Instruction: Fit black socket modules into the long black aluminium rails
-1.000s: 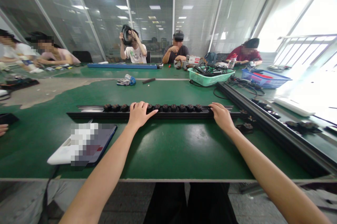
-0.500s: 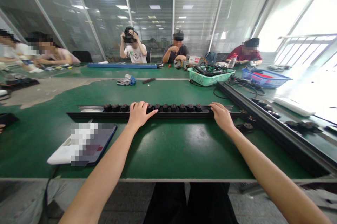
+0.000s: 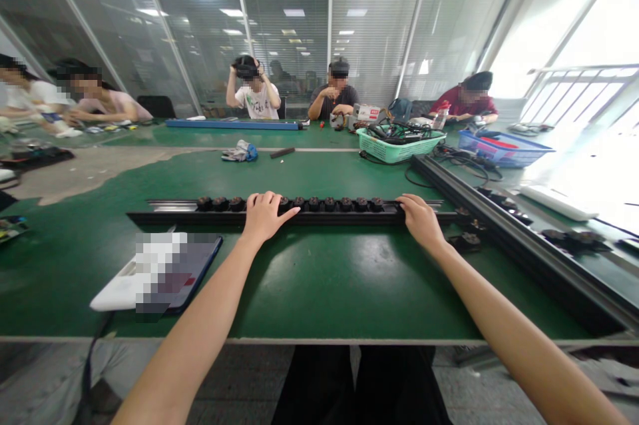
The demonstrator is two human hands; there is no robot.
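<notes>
A long black rail lies crosswise on the green table in front of me, with a row of small round black parts seated along its channel. My left hand rests over the rail left of its middle, fingers curled across the parts and thumb pointing right along the front wall. Some parts beneath it are hidden. Near the rail's right end, my right hand has its fingers and thumb closed at the channel. Whether a small part sits between those fingertips I cannot make out.
At left lie a phone and a white device. A second rail runs along the right, loose black parts beside it. Farther back are a green basket, a blue basket and gloves. Several people sit around the table.
Both my hands and the rail stay still. Across the table, a person has brought a black headset onto their head. At the left edge, another person's hand has gone and some small items have appeared.
</notes>
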